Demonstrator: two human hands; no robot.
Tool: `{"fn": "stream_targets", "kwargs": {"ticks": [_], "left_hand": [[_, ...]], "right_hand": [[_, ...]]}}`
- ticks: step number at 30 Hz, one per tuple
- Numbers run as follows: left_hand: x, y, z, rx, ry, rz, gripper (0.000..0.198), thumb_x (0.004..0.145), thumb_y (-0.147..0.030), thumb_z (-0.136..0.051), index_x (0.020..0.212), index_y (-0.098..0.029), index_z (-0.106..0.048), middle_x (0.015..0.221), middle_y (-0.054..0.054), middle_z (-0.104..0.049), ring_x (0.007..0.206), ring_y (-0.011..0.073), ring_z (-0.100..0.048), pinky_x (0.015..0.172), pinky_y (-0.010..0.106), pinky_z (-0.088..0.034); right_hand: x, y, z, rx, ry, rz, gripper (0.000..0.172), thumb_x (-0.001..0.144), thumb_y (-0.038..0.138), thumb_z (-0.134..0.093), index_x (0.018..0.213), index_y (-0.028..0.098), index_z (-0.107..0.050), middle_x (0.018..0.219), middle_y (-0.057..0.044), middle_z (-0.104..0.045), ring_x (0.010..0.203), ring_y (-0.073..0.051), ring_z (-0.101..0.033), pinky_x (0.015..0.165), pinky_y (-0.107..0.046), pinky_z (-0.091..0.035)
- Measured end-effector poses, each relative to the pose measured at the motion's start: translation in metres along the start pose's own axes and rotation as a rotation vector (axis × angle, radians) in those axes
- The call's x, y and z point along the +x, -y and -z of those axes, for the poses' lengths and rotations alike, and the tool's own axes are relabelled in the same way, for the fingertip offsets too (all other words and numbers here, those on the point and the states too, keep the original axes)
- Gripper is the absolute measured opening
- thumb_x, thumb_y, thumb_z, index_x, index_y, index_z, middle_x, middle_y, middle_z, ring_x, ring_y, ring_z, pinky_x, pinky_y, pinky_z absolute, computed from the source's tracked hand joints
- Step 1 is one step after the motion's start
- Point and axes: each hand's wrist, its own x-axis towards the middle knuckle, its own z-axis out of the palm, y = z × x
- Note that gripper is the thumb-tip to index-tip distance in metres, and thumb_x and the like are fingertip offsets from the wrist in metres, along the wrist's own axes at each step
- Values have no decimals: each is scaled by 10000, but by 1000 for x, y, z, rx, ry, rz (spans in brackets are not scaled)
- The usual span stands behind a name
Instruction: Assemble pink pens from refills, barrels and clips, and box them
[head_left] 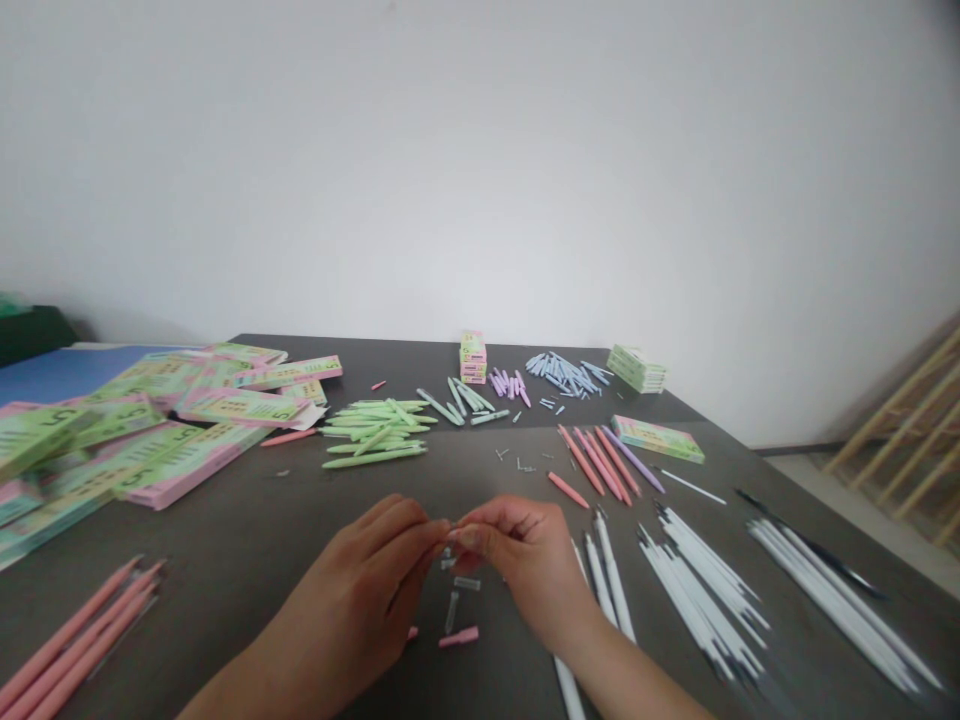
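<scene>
My left hand [375,575] and my right hand [525,560] meet over the near middle of the table, fingertips pinched together. Whatever they grip is tiny and mostly covered by the fingers. Just below the fingertips lie small clear plastic pieces [466,583], one of them a short tube [451,612]. Closer to me is a short pink pen part [459,637]; another pink bit peeks out beside my left hand. White pen refills [611,580] lie beside and partly under my right wrist.
Printed pen boxes [195,465] pile up at left, near pink pen barrels [82,640]. Further back lie green pens [379,428], purple parts [510,385] and blue parts [566,373]. Pink barrels [600,462], a box [658,438] and bunched refills [701,590] occupy the right.
</scene>
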Motion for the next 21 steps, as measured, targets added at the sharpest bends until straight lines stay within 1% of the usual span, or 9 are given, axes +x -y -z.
{"fn": "stream_targets", "kwargs": {"ticks": [4,7,9,12,15,17,19,21], "left_hand": [[-1,-2,1,73,15,-58,206,831,-29,-464,964,-156,-557,812,38,-576,715,153,-527,625,254,-450],[-1,-2,2,149,68,-77,227,780,1,-476,915,-146,-586,818,57,-600,733,185,-525,638,294,-466],[-1,-1,1,143,97,-45,235,789,-4,-467,917,-153,-596,816,55,-605,739,187,-529,638,294,-466],[0,1,-1,91,123,19,221,840,-48,-450,940,-169,-605,819,52,-609,745,174,-545,646,276,-466],[0,2,-5,68,125,72,224,867,-79,-441,969,-175,-615,809,48,-611,732,162,-556,648,264,-463],[0,1,-6,55,108,95,227,879,-100,-435,990,-169,-621,807,52,-616,734,160,-562,650,260,-462],[0,1,-6,30,116,105,233,890,-132,-430,1008,-172,-627,816,55,-624,746,159,-569,659,255,-460],[1,7,-1,-25,127,134,261,885,-165,-451,1096,-190,-601,837,46,-633,752,150,-576,671,246,-459]], "right_hand": [[0,-2,0,-66,10,-4,267,632,397,-743,632,138,-676,559,-13,-655,490,-123,-595,505,-233,-487],[0,-2,0,-126,24,-3,298,674,426,-699,625,136,-646,519,3,-612,471,-112,-569,481,-219,-463],[0,-1,1,-181,34,25,282,702,407,-676,634,135,-641,503,15,-586,465,-99,-547,467,-201,-436],[0,0,2,-229,68,53,254,728,377,-658,657,133,-663,506,18,-571,473,-91,-528,464,-188,-419],[1,0,2,-176,102,-8,268,691,403,-691,678,136,-686,528,10,-591,484,-100,-541,475,-203,-446],[2,-1,0,-126,109,-57,291,642,422,-728,690,138,-695,539,7,-603,479,-102,-545,472,-211,-458],[2,-2,-1,-91,108,-87,309,620,430,-745,696,133,-702,544,2,-610,473,-99,-546,474,-214,-466],[3,-3,0,-77,98,-89,320,630,437,-739,698,126,-710,552,-9,-621,474,-100,-553,479,-216,-475]]}}
